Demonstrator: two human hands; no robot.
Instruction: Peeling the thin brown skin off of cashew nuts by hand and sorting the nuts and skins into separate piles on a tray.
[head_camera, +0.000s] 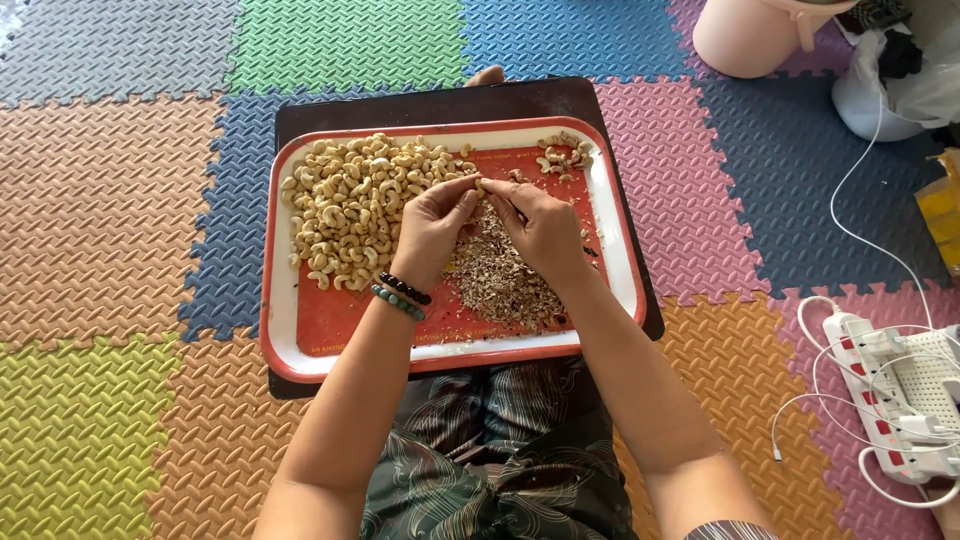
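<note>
Red and white, the tray (283, 330) is sitting on a dark board (420, 102) across the person's lap. Both hands are meeting over its middle: the left hand (432, 225) and the right hand (540, 225) are pinching one cashew (480, 184) between their fingertips, just above a heap of brown husk scraps (495, 275). A big pile of pale cashews (350, 205) is lying at the tray's left, a small cluster of nuts (562, 152) at its far right corner. Beaded bracelets (402, 295) are circling the left wrist. A white power strip (885, 390) is lying on the foam mat (100, 220).
</note>
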